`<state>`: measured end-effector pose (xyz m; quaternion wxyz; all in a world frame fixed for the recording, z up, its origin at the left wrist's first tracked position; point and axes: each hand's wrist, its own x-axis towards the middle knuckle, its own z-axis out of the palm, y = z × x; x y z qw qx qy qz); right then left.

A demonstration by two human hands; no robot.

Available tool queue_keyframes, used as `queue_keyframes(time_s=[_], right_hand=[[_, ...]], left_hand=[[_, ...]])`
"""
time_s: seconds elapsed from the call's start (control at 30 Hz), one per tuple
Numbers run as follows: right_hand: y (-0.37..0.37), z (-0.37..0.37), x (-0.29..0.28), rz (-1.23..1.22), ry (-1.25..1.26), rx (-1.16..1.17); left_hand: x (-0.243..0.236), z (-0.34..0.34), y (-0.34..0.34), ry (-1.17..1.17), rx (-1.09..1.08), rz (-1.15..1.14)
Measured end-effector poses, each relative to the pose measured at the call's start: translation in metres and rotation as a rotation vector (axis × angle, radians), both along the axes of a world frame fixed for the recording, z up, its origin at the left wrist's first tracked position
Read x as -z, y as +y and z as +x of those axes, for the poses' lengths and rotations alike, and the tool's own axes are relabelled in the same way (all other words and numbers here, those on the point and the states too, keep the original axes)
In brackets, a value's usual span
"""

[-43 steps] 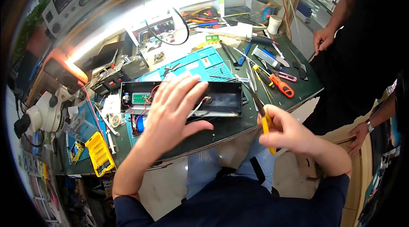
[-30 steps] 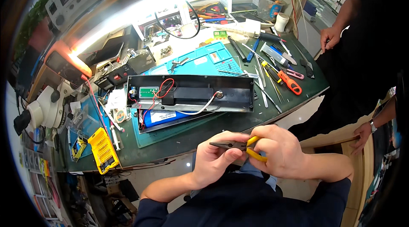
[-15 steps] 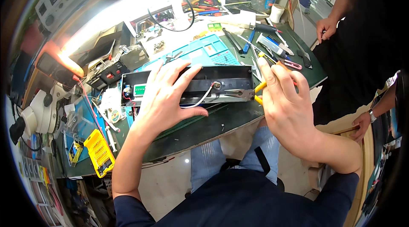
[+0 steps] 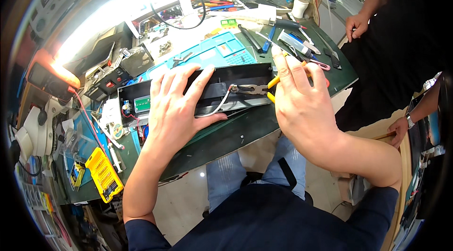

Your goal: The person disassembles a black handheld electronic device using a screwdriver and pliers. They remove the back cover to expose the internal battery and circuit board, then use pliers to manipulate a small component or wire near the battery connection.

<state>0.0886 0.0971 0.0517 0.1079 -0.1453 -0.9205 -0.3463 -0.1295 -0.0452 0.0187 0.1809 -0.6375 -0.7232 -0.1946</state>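
Under the left hand [image 4: 177,102] lies the black case [image 4: 250,74], seemingly clamped; the right hand [image 4: 304,100] grips pliers [image 4: 256,90].

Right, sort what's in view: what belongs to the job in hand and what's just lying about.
In the job:
case, under the spread left hand
pliers, in the right hand
white wire, inside the case

Apparently just lying about:
multimeter
yellow box
cup
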Motion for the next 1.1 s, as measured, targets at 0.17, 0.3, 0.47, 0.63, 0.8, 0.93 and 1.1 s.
queue_keyframes(time_s=[0.17,0.3,0.47,0.63,0.8,0.93,1.1], right_hand=[[0.001,-0.004,0.011,-0.042,-0.006,0.047],[-0.003,-0.005,0.011,-0.038,-0.056,0.086],[-0.006,-0.008,0.017,-0.018,-0.130,0.126],[-0.008,-0.009,0.012,0.007,-0.191,0.101],[-0.002,-0.011,0.004,0.032,-0.247,0.058],[0.005,-0.012,0.005,0.026,-0.203,0.015],[0.032,-0.015,0.002,0.230,-0.163,-0.152]], left_hand=[[0.001,0.001,0.001,0.009,-0.002,0.004],[0.001,0.000,0.001,0.066,0.006,0.034],[0.000,0.001,0.000,0.083,-0.004,0.037],[0.001,0.002,-0.001,0.108,-0.013,0.038],[0.003,0.000,-0.002,0.146,-0.011,0.029],[0.003,-0.001,-0.001,0.122,-0.009,0.028],[0.003,-0.002,-0.002,0.109,0.000,0.023]])
